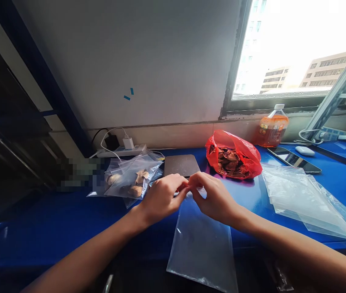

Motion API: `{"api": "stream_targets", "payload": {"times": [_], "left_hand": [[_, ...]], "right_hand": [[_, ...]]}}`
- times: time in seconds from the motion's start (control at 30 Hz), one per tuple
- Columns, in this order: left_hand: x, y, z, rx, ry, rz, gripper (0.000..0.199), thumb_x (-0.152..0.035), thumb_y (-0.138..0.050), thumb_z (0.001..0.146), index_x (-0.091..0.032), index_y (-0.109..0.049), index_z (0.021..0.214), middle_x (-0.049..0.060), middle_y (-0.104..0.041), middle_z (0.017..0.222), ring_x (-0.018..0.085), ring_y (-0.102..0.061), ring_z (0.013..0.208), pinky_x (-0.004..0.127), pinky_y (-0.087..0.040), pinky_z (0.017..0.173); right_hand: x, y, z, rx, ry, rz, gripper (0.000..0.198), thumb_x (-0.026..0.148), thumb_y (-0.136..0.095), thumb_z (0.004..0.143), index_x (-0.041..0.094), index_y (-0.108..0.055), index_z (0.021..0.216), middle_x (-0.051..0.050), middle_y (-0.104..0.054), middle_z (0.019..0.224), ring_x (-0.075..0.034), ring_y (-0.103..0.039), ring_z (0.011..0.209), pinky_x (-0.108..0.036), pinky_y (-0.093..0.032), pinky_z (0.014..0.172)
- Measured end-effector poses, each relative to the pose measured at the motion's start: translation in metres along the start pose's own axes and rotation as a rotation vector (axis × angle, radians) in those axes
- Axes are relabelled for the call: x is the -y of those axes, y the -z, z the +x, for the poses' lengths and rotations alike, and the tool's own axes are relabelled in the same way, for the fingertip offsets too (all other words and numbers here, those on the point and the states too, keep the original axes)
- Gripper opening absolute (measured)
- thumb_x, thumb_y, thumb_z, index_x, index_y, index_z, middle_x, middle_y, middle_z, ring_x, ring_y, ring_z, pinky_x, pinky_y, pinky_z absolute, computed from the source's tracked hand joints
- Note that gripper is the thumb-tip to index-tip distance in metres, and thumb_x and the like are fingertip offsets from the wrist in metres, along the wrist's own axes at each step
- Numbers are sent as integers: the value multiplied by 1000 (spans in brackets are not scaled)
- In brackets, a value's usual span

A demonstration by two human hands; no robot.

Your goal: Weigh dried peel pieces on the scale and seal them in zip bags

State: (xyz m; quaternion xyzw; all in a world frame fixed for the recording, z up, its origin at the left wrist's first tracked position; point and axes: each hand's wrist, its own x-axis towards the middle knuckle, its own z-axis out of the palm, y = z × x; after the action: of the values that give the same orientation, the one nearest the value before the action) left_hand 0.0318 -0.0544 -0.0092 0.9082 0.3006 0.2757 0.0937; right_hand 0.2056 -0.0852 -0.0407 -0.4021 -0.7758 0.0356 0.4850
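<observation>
My left hand (166, 191) and my right hand (209, 194) meet at the middle of the table, fingertips pinched together on the top edge of a clear plastic bag (203, 244). The bag hangs down flat over the table's front edge, with nothing visible inside. Just behind my hands lies a flat grey-brown square plate, perhaps a scale (181, 165). To the left are filled clear bags (127, 181) holding pale and brown dried pieces. Behind my right hand stands an open red plastic bag (250, 156) with dark brown dried pieces (230, 162) in it.
A stack of clear bags (307, 199) lies at the right, near a phone (294, 159) and a white earbud case (305, 151). An orange drink bottle (273, 128) stands by the window. A power strip (122, 151) with a white charger (128, 142) runs along the wall behind the blue table (53, 224).
</observation>
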Motion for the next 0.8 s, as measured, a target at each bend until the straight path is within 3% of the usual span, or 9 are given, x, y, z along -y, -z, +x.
{"api": "stream_targets", "payload": {"times": [0.17, 0.43, 0.8], "left_hand": [[3, 3, 1, -78, -10, -5, 11, -18, -56, 87, -17, -63, 80, 1, -64, 75, 15, -59, 72, 26, -44, 67], [11, 30, 10, -227, 89, 4, 11, -22, -59, 84, -18, -66, 77, 0, -68, 76, 14, -61, 70, 26, -45, 64], [36, 51, 13, -242, 241, 12, 12, -30, -61, 81, -22, -68, 77, 2, -71, 80, 18, -62, 75, 32, -49, 73]], "right_hand": [[1, 2, 4, 0, -13, -3, 13, 5, -51, 78, 18, -53, 78, 0, -62, 71, -11, -54, 62, -21, -40, 58], [-5, 16, 10, -99, -80, -52, 11, 8, -53, 74, 17, -57, 77, 0, -63, 70, -11, -57, 62, -22, -42, 58], [-15, 28, 16, -94, -124, -72, 8, 15, -52, 73, 18, -59, 74, -1, -65, 69, -12, -58, 61, -25, -45, 60]]}}
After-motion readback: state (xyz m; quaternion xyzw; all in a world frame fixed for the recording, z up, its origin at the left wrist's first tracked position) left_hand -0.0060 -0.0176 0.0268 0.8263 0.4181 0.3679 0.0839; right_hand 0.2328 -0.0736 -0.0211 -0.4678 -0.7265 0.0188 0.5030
